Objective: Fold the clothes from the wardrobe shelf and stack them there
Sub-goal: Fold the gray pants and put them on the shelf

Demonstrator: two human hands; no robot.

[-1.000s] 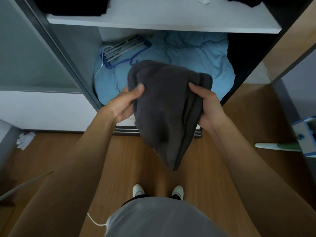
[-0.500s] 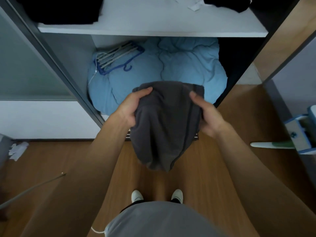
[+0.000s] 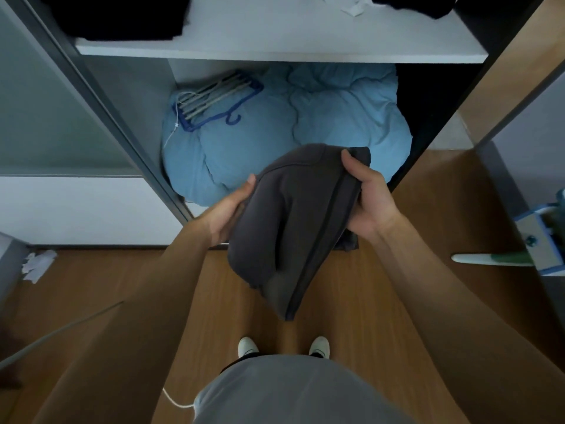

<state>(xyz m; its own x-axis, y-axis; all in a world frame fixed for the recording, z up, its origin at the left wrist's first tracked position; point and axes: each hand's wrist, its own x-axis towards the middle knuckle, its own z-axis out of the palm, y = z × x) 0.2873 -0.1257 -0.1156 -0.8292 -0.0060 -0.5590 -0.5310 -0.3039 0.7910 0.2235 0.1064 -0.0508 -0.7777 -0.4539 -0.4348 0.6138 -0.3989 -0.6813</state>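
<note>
A dark grey garment (image 3: 290, 221), folded into a thick bundle, hangs between my hands in front of the open wardrobe. My left hand (image 3: 229, 212) holds its left edge, thumb on top. My right hand (image 3: 367, 197) grips its right edge, thumb over the top corner. The bundle's lower end droops toward the floor. The white wardrobe shelf (image 3: 275, 38) runs across the top, with a stack of black clothes (image 3: 122, 16) at its left and another dark garment (image 3: 412, 4) at its right.
Below the shelf lies a light blue duvet (image 3: 305, 127) with a blue hanger (image 3: 214, 99) on it. A grey sliding door frame (image 3: 101, 111) stands at the left. A blue and white tool (image 3: 538, 240) juts in at the right. Wooden floor lies underfoot.
Both hands have lowered the grey garment toward my body. The bundle has tilted, its right side now higher, and my left hand has slid lower along its left edge.
</note>
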